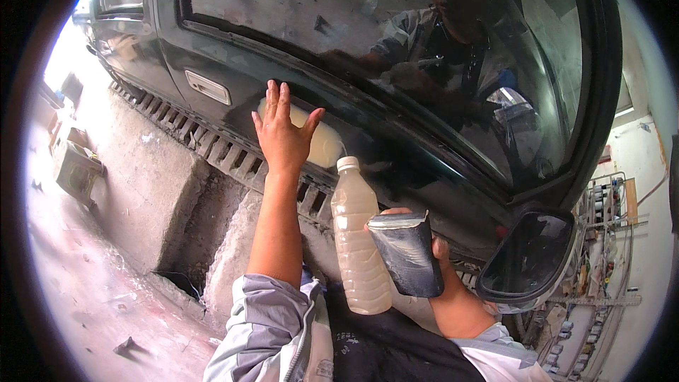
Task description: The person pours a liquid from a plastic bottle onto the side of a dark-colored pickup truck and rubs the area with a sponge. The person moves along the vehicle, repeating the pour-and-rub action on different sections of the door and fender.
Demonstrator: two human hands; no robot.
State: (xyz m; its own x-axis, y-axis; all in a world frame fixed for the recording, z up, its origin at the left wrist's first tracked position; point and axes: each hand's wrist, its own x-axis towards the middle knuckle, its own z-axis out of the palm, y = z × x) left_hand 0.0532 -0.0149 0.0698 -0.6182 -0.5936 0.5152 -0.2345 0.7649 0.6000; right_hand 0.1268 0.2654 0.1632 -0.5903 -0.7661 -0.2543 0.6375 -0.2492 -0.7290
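Note:
My left hand (284, 134) is raised with its fingers spread, at a cream-coloured patch (322, 147) on the dark car door (247, 88). Nothing is in it, and its palm faces the patch. My right hand (440, 258) is closed round a black, flat-sided pad (407, 251) with a pale top edge, which looks like a sanding block. Against the pad's left side stands a clear plastic bottle (357, 240) with a white cap and cloudy liquid, slightly tilted. Whether fingers of my right hand also grip the bottle is hidden.
A recessed door handle (208, 87) lies left of the patch. The side mirror (527, 255) juts out to the right of my right hand. Below the car run a slotted grating (219, 145) and a concrete-edged trench (201, 226). A cluttered rack (601, 255) stands at far right.

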